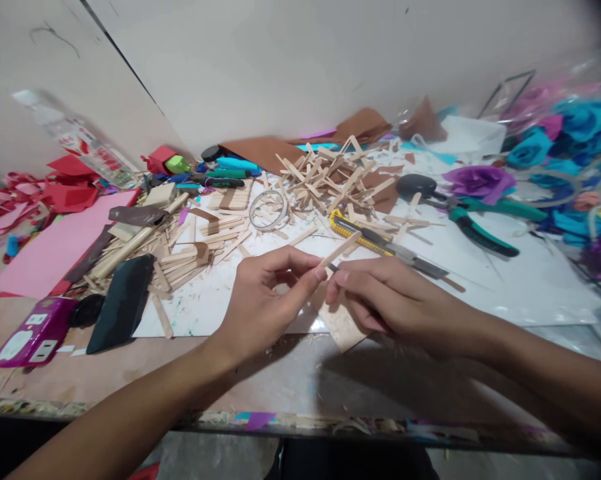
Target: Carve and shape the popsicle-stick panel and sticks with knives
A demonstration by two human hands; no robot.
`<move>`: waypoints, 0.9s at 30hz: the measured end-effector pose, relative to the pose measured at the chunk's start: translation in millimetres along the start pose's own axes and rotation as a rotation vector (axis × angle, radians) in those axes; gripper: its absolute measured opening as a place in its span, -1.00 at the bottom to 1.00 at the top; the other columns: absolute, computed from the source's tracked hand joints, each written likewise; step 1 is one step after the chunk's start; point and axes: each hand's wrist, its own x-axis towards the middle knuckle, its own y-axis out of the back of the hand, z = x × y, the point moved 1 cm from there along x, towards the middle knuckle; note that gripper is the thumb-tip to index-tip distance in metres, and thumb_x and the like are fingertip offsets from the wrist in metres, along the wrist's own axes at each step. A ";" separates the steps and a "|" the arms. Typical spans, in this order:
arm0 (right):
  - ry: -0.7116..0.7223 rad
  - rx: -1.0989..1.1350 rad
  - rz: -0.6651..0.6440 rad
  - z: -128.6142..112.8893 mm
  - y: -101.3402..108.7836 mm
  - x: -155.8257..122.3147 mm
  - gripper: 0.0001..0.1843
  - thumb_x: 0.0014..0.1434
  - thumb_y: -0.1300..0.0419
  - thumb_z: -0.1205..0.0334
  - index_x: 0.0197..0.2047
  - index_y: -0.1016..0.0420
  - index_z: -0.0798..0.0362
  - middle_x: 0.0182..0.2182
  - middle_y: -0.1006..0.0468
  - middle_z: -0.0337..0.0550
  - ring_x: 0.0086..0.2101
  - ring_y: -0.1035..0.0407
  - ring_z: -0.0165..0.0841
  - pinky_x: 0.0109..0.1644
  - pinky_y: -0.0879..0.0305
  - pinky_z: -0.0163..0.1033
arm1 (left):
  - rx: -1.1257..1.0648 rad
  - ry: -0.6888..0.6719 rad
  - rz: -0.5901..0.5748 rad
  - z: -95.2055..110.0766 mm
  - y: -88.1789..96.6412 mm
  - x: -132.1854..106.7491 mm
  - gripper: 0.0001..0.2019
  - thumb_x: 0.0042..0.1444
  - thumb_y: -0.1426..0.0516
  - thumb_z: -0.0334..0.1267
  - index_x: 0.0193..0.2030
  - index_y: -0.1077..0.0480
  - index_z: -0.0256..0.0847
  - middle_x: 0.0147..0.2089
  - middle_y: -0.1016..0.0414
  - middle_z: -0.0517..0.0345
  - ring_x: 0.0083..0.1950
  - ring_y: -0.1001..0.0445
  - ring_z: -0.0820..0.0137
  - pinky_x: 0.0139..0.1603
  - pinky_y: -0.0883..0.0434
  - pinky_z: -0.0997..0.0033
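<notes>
Pinching a stick (341, 250) between thumb and forefinger, the left hand (270, 293) holds it just above the table (145, 373), tilted up to the right. The right hand (390, 300) is clenched, its fingertips meeting the stick's lower end; a small dark bit shows there, and I cannot tell whether it grips that or the stick. A tan board (343, 327) lies under both hands on a white sheet (480, 280). Just behind the hands lies a yellow cutter (375, 240), with green pliers (480, 230) further right. A stick pile (330, 177) sits at the back and a tape ring (269, 208) left of it. A black block (123, 303) and a purple case (35, 330) lie at the left edge. A purple rose (480, 181) rests at right.
</notes>
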 end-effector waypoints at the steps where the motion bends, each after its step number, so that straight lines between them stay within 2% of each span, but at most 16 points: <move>1: -0.011 0.009 -0.004 -1.4 0.1 -0.1 -0.55 0.52 0.06 0.10 -0.32 -0.51 0.02 -0.69 -0.29 -0.37 -0.64 -0.18 -0.44 -0.53 -0.15 -0.31 | 0.012 -0.009 -0.002 -0.2 0.0 -0.5 -0.97 0.28 -0.34 -0.29 -0.18 -0.66 -0.15 -0.29 -0.69 0.19 -0.34 -0.60 0.51 -0.31 -0.55 0.55; 4: -0.024 0.021 -0.018 -3.6 1.6 -0.4 -0.50 0.50 0.05 0.12 -0.49 -0.38 0.00 -0.71 -0.28 -0.34 -0.64 -0.17 -0.44 -0.53 -0.15 -0.31 | 0.038 -0.039 -0.013 -0.3 -0.3 -1.3 -0.97 0.29 -0.33 -0.31 -0.17 -0.66 -0.14 -0.27 -0.69 0.19 -0.31 -0.62 0.49 -0.27 -0.57 0.52; 6: -0.046 0.047 -0.039 -3.0 2.4 -0.4 -0.46 0.51 0.06 0.10 -0.52 -0.34 -0.01 -0.72 -0.26 -0.34 -0.66 -0.15 -0.45 -0.54 -0.14 -0.31 | 0.045 -0.054 -0.015 -0.1 -0.5 -1.5 -0.96 0.28 -0.33 -0.32 -0.15 -0.66 -0.14 -0.28 -0.69 0.20 -0.32 -0.62 0.50 -0.27 -0.57 0.54; 12: -0.089 0.124 -0.071 0.1 2.1 -0.1 -0.52 0.51 0.07 0.09 -0.37 -0.50 0.01 -0.73 -0.21 -0.39 -0.71 -0.06 -0.46 -0.63 -0.10 -0.33 | 0.030 -0.061 -0.011 0.6 -1.5 -0.5 -0.96 0.28 -0.34 -0.29 -0.16 -0.66 -0.17 -0.30 -0.69 0.16 -0.35 -0.62 0.48 -0.35 -0.57 0.54; 16: -0.121 0.160 -0.059 -0.2 1.9 -1.5 -0.56 0.50 0.05 0.09 -0.29 -0.55 0.01 -0.71 -0.20 -0.42 -0.73 -0.07 -0.47 -0.68 -0.07 -0.36 | 0.010 -0.064 -0.009 -0.3 -1.8 -0.5 -0.96 0.28 -0.34 -0.30 -0.16 -0.66 -0.17 -0.29 -0.69 0.16 -0.34 -0.61 0.49 -0.35 -0.57 0.57; 22: -0.091 0.134 -0.028 -4.2 1.1 -2.0 -0.56 0.47 0.06 0.15 -0.34 -0.54 0.02 -0.71 -0.20 -0.39 -0.71 -0.10 -0.46 -0.63 -0.09 -0.34 | -0.045 -0.011 -0.002 -1.0 -2.6 -1.9 -0.95 0.25 -0.35 -0.34 -0.16 -0.67 -0.16 -0.31 -0.67 0.18 -0.38 -0.57 0.53 -0.38 -0.55 0.59; 27: -0.042 0.053 -0.004 -5.0 0.6 -0.7 -0.60 0.43 0.04 0.18 -0.35 -0.53 0.02 -0.69 -0.23 -0.36 -0.66 -0.14 -0.45 -0.57 -0.12 -0.33 | -0.157 0.091 -0.006 -1.6 -3.8 -0.1 -0.96 0.23 -0.37 -0.31 -0.20 -0.67 -0.19 -0.42 -0.61 0.17 -0.51 -0.49 0.53 -0.52 -0.50 0.57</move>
